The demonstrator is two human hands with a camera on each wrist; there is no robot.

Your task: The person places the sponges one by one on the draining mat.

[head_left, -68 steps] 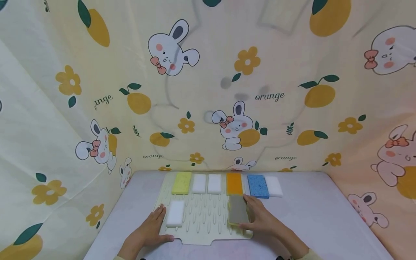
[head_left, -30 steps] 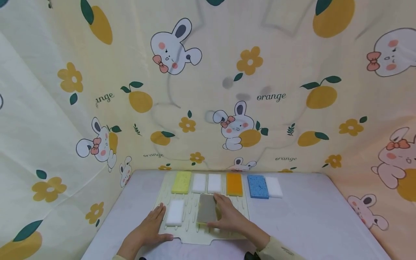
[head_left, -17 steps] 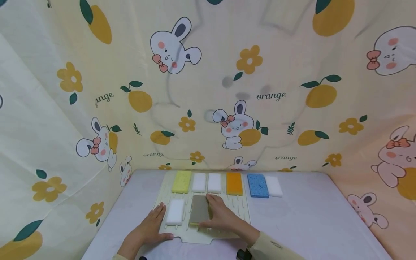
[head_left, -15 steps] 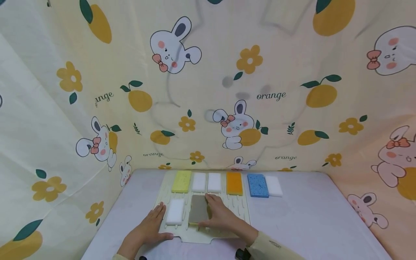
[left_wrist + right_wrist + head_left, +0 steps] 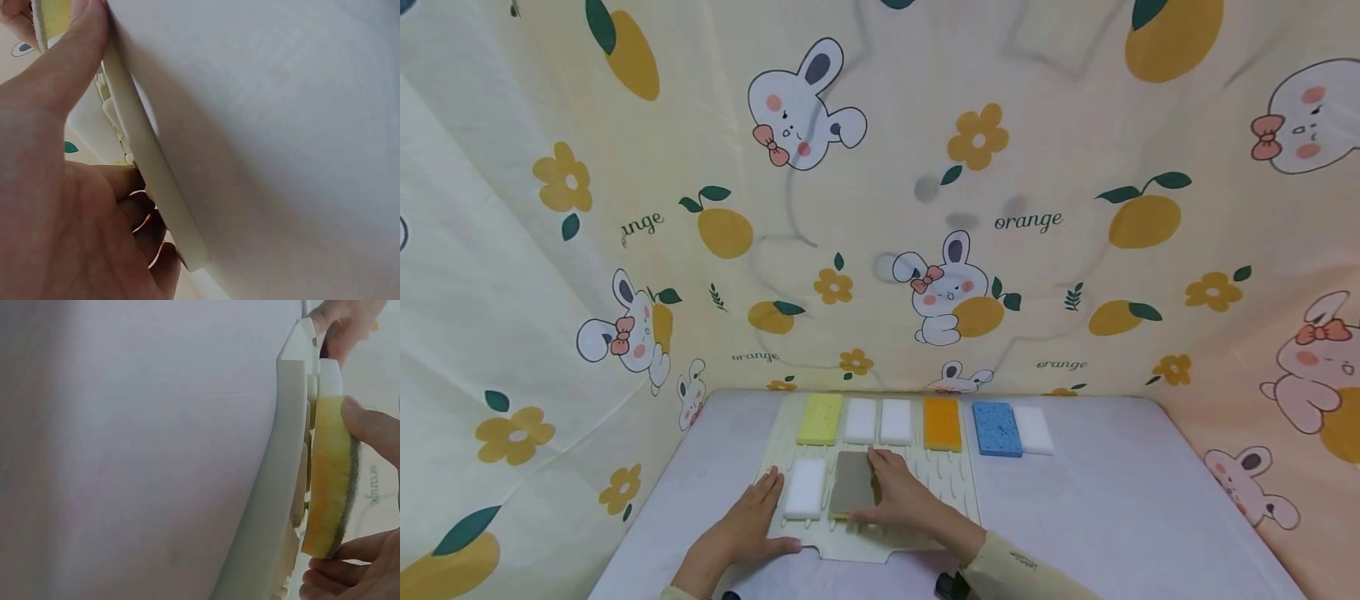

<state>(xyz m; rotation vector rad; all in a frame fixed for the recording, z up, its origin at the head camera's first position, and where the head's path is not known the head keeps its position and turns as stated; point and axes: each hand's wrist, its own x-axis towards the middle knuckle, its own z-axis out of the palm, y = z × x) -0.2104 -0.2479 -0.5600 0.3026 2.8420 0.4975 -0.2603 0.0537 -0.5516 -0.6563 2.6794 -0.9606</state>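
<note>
R hand (image 5: 904,497) is gripping grey/yellow sponge (image 5: 852,485) on its L, long axis running front-to-back, nr wht block (image 5: 805,490); L hand (image 5: 743,521), straight-fingered, is touching mat (image 5: 853,547).

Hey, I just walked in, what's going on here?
A person's right hand grips a grey-topped yellow sponge over a ridged board, just right of a white block, while the left hand touches the board's near-left corner. A lime-yellow block, two white blocks and an orange block line the board's far edge; a blue block and another white block lie off its right side.
</note>
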